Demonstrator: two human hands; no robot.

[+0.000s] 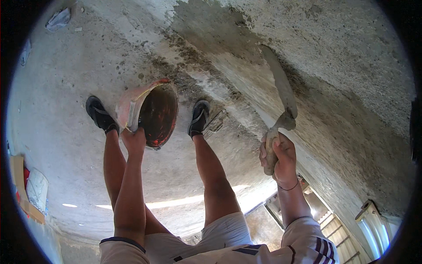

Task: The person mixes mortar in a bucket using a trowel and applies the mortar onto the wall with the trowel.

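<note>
My left hand [134, 139] grips the near edge of a worn reddish bucket [129, 102], which tilts with its mouth to the right. The bucket's inside is dark and stained with reddish patches; any contents are hard to make out. In my right hand [283, 155] is a trowel [282, 86], its handle wrapped by my fingers. Grey mortar coats the trowel, and its blade lies along the wall surface, though I cannot tell whether the whole edge touches. Beside the blade, a darker damp-looking band of plaster [220, 33] runs over the rough wall [325, 39].
My sandalled feet stand on either side of the bucket on a dusty concrete floor [66, 110]. Crumbs of mortar [171, 66] lie along the wall's foot. A crumpled plastic piece [58, 20] is at far left, and a cardboard box [33, 210] at near left.
</note>
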